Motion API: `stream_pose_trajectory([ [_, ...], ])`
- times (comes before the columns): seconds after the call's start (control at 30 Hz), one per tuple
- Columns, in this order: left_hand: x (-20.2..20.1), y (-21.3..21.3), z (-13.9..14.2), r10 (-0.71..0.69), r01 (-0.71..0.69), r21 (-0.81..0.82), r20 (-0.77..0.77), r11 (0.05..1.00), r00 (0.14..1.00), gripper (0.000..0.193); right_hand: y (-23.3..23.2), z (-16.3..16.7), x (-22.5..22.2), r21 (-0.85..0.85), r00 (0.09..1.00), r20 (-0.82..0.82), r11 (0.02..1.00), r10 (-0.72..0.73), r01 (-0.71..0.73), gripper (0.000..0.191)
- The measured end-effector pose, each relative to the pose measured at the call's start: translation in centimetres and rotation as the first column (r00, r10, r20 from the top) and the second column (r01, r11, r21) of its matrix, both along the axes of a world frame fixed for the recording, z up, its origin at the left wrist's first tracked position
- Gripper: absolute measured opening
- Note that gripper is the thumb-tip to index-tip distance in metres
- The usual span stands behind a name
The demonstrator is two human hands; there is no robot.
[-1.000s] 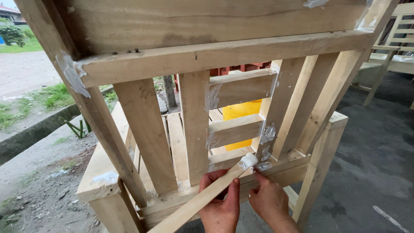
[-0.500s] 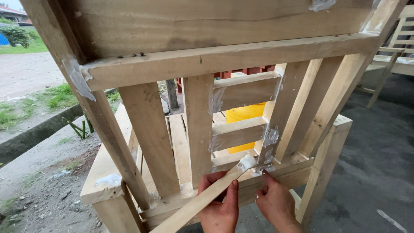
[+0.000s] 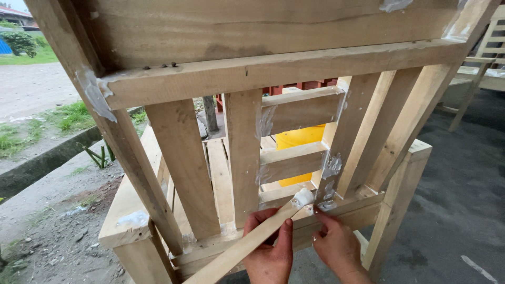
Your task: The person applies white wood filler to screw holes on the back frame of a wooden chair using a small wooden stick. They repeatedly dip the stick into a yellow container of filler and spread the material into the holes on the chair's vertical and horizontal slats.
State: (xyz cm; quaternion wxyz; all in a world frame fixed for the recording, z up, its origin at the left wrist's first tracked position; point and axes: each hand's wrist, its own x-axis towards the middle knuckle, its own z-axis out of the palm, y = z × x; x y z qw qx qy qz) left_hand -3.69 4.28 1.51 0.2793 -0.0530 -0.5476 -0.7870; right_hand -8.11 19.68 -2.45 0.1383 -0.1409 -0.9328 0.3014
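Note:
A bare wooden chair frame (image 3: 247, 73) fills the head view, seen from behind its slatted back. My left hand (image 3: 269, 247) grips a long flat wooden stick (image 3: 239, 250) whose tip carries a lump of white filler (image 3: 303, 198). That tip rests at the joint where a horizontal slat meets the bottom rail (image 3: 347, 202). My right hand (image 3: 336, 244) is beside it, with a fingertip pressed on the white filler smeared on the bottom rail. More white patches (image 3: 332, 165) mark the upright slat above.
A yellow object (image 3: 297, 139) shows through the slats. Another wooden frame (image 3: 481, 63) stands at the right on dark ground. A concrete kerb (image 3: 47, 160), grass and gravel lie to the left.
The view has shifted slightly. Both hands stay at the same joint, with the stick's tip moved very little.

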Motion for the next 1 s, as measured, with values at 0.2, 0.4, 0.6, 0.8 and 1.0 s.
stream_pose_trajectory([
  [0.2,0.4,-0.6,0.7,0.010,-0.010,-0.005,0.029,1.000,1.000,0.026,1.2,-1.0,-1.0,-0.006,0.998,-0.056,1.000,-0.015,0.014,0.054],
  [0.4,0.8,-0.9,0.9,0.015,-0.014,-0.014,0.048,1.000,0.999,0.025,4.4,-3.1,-3.3,-0.127,0.995,0.018,0.987,-0.097,0.099,0.049],
  [0.6,0.5,-0.6,0.4,-0.006,0.006,-0.005,-0.002,1.000,1.000,0.025,7.3,-4.5,-4.6,-0.302,0.972,-0.176,0.948,-0.155,0.097,0.048],
  [0.8,0.3,-0.1,0.0,-0.012,0.012,0.017,-0.003,1.000,1.000,0.026,4.9,-0.9,-2.5,-0.109,0.993,0.034,0.987,-0.116,0.119,0.047],
  [1.0,0.0,0.8,-0.1,-0.028,0.030,0.051,-0.037,0.998,0.999,0.026,1.6,2.4,0.1,0.212,0.994,0.068,0.975,-0.087,0.070,0.056],
])
